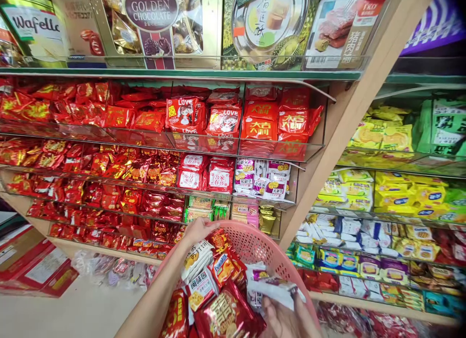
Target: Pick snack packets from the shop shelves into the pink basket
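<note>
One white packet (280, 289) is lying over the pink basket (267, 248), the right hand (289, 323) pinching it in a nearly closed grip. The left hand (199, 230) is touching the rim, its closure uncertain. Heaped packets (229, 311) are risking a spill, should the basket be tilting. Counted: one basket, two hands, one held packet; red packets (120, 117) are crowding the shelves (182, 76) uncountably.

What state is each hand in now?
Left hand: closed on the rim of the pink basket.
Right hand: holding a white-and-purple packet.
</note>
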Available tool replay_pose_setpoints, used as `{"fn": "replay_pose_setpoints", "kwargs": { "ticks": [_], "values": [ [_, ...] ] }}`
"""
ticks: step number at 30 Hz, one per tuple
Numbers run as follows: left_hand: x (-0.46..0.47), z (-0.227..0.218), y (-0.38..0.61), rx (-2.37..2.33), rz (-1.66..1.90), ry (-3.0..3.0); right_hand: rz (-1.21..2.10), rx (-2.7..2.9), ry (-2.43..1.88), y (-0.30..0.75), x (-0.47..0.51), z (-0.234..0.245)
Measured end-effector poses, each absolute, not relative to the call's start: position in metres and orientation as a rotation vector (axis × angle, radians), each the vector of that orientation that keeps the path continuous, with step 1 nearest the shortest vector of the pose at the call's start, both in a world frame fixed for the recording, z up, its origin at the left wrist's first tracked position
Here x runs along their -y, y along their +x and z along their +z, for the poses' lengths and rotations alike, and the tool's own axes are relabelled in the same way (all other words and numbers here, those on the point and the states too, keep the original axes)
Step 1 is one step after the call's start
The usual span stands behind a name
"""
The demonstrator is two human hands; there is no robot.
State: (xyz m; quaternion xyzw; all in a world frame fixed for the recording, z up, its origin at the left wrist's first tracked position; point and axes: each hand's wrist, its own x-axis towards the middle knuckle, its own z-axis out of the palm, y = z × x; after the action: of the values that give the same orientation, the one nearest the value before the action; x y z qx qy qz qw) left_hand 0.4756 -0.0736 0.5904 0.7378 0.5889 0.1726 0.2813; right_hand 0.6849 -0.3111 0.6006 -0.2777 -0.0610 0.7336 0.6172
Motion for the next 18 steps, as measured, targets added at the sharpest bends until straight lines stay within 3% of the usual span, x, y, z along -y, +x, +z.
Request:
{"fn": "replay_pose_setpoints", "kwargs": {
  "ticks": [10,18],
  "values": [
    [0.071,0.587,0.474,-1.545,0.467,1.980,1.590,0.171,-0.675,0.685,0.302,0.614],
    [0.071,0.595,0.475,-1.581,0.447,1.971,1.708,0.239,-0.518,0.679,0.295,0.635]
  ]
}}
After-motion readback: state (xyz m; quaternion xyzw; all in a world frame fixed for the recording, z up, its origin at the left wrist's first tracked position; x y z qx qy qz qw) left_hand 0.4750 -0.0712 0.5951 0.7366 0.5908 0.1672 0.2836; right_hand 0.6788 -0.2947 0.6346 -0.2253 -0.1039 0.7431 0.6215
